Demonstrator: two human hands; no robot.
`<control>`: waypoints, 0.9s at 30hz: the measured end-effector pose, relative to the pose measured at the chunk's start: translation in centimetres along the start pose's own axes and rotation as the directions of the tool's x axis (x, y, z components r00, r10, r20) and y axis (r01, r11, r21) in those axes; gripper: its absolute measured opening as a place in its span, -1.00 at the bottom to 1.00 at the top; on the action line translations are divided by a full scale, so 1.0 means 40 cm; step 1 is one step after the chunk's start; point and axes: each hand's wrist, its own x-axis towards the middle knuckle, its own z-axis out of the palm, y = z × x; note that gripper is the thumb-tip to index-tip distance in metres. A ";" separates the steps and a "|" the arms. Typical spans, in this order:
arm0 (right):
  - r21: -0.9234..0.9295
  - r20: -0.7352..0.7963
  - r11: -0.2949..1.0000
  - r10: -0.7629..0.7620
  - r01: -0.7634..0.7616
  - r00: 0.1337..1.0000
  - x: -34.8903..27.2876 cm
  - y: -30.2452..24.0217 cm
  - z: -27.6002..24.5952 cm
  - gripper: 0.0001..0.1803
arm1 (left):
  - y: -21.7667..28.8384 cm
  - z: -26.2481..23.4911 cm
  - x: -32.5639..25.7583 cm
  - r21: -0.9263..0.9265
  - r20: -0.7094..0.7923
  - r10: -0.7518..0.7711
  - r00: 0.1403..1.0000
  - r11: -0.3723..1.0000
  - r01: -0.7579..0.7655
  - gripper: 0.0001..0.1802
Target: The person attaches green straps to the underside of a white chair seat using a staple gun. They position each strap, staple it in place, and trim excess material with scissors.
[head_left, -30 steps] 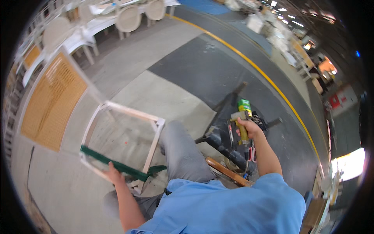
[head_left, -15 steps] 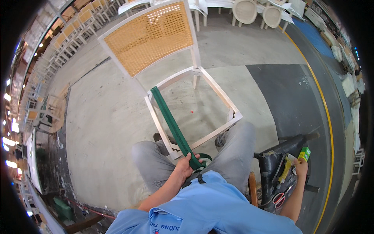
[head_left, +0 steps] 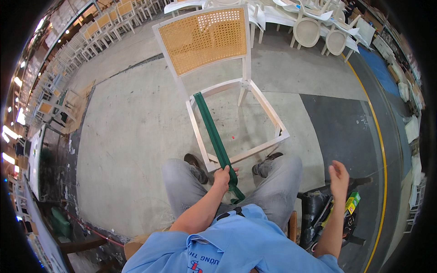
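Observation:
In front of me stands a pale wooden chair with a woven cane back and an open seat frame. A green webbing strap runs from the frame's rear left corner, over the front rail, to my lap. My left hand is closed around the strap just in front of that rail; its loose end hangs between my thighs. My right hand is raised over the black stool at my right, fingers apart, with nothing visible in it. Beneath it on the stool lies a green and yellow box.
The black-topped stool holds tools, partly hidden by my right forearm. Rows of chairs stand at the far left. Round-backed pale chairs lean against a covered table at the back. A yellow floor line runs along the right.
My right hand has let go of the green and yellow box and risen forward and left of it. My left hand still grips the strap. The view has shifted, with the chair appearing farther right.

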 end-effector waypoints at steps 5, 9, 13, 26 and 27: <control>0.141 0.448 0.990 -0.086 0.025 0.890 -0.031 -0.073 0.339 -0.72 | -0.030 -0.048 0.027 0.012 0.075 0.060 0.995 0.998 -0.061 -0.65; 0.005 0.866 0.984 -0.092 0.176 0.491 -0.057 -0.115 0.658 -0.61 | -0.075 -0.070 0.025 0.205 0.174 0.018 0.985 0.977 -0.054 -0.64; -0.222 0.935 0.964 0.252 -0.144 0.248 -0.108 -0.129 0.854 -0.59 | -0.109 -0.077 0.001 0.168 0.086 -0.258 0.962 0.956 0.241 -0.64; -0.267 0.944 0.890 0.164 0.370 0.286 -0.126 0.005 1.020 -0.46 | -0.031 -0.089 -0.040 0.764 -0.125 0.083 0.989 0.643 0.043 -0.61; -0.291 0.940 0.871 0.183 0.396 0.287 -0.124 0.024 1.024 -0.44 | 0.008 -0.086 -0.068 0.819 -0.062 0.219 0.974 0.568 -0.075 -0.60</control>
